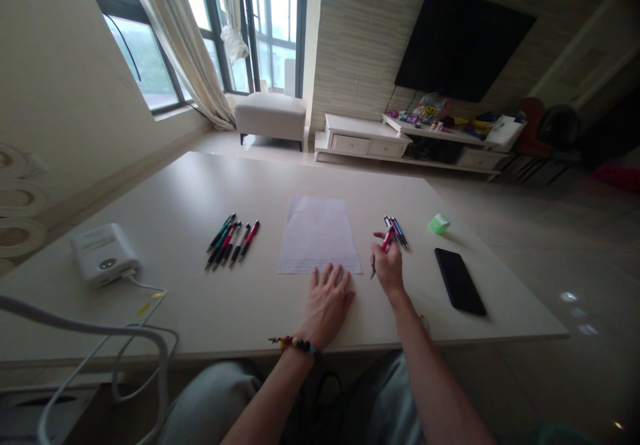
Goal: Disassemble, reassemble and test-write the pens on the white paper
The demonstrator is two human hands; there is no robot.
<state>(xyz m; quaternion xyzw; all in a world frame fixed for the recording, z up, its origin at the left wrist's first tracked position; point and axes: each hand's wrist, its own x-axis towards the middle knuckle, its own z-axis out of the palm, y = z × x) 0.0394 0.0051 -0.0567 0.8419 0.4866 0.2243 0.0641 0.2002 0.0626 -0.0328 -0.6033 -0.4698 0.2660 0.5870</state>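
A sheet of paper (320,230) lies on the white table, with rows of small writing along its near edge. My left hand (328,298) rests flat, its fingers spread and their tips on that near edge. A beaded bracelet (299,344) circles the left wrist. To the right of the sheet, my right hand (389,264) is closed around a pink pen (387,239), tip pointing down toward the tabletop. Just beyond this hand lie a few pens (399,230) side by side. Left of the paper is a group of several pens (233,242) in green, red, pink and white, with black grips.
A black phone (460,281) and a small green-and-white box (439,224) lie on the table's right. At the left stands a white power bank (104,253) with a cable (150,288) trailing over the table edge. Beyond the table are a bench (271,115) and a TV cabinet (367,135).
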